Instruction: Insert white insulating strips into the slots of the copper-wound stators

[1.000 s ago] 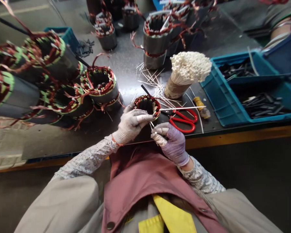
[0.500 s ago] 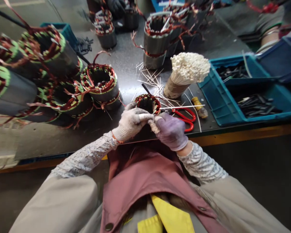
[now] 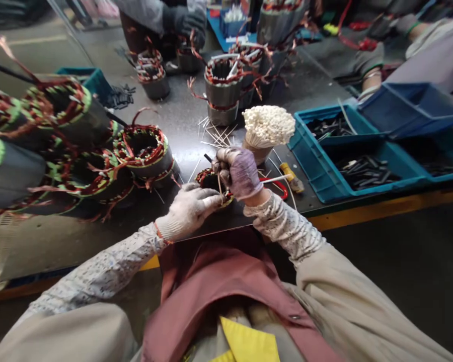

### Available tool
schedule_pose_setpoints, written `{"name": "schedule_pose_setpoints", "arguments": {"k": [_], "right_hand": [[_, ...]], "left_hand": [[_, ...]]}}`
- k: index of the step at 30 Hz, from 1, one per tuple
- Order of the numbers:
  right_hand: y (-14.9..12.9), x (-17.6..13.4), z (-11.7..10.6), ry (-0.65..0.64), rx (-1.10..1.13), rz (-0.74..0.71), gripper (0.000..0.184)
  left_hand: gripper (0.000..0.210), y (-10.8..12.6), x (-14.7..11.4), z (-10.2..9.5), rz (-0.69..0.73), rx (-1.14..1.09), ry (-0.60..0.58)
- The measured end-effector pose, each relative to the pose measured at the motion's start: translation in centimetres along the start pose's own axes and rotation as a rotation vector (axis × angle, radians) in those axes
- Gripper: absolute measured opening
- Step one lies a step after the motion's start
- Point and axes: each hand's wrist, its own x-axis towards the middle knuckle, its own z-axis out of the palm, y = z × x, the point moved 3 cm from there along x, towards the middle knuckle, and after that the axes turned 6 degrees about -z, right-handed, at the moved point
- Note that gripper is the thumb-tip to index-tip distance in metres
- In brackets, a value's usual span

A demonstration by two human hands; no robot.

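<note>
one dark bench [image 3: 183, 130] holds our work. our left hand [image 3: 189, 208] is half curled, its grip partly hidden; our right hand [image 3: 239, 173], closed in a fist, has just risen. below it, near the bench's front edge, sits our small wire ring [image 3: 207, 178], left fingers at its near rim. a thin strand [image 3: 221, 188] now runs from rim to fist, so we judge it's being pulled up.

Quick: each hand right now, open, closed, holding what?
Left hand: fingers against the small copper-wound ring; whether it grips cannot be told.
Right hand: closed, holding a thin pale strip.
</note>
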Motion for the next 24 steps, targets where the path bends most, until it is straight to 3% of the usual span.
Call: {"name": "schedule_pose_setpoints", "arguments": {"k": [3,5,7,10,13,17,21,24], "right_hand": [[0.4,1.5,-3.0,0.099,-0.223,-0.175,0.027],[0.4,2.1,-6.0,0.227,-0.477,-0.354,0.017],[0.7,3.0,-8.3,0.274,-0.651,-0.453,0.019],[1.4,4.3,-9.4,0.208,-0.769,-0.465,0.026],[1.1,4.7,-9.5,0.295,-0.87,-0.448,0.02],[0.2,4.8,-9.7,0.444,-0.635,-0.526,0.007],[0.1,5.9,-9.7,0.43,-0.255,-0.509,0.01],[-0.9,6.2,-10.5,0.367,-0.115,-0.408,0.019]], "left_hand": [[0.039,0.1,0.0,-1.5,0.045,0.178,-0.096],[0.041,-1.0,0.6,-2.2,0.079,0.283,-0.171],[0.034,-2.6,1.4,-2.2,0.135,0.317,-0.285],[0.027,-4.5,2.0,-1.4,0.224,0.291,-0.394],[0.034,-4.3,1.2,-0.7,0.217,0.244,-0.331],[0.047,-1.8,-0.8,-0.8,0.082,0.191,-0.229],[0.046,-0.6,-1.3,-1.0,-0.012,0.17,-0.281],[0.039,-0.6,-1.2,-1.0,-0.034,0.164,-0.296]]}}
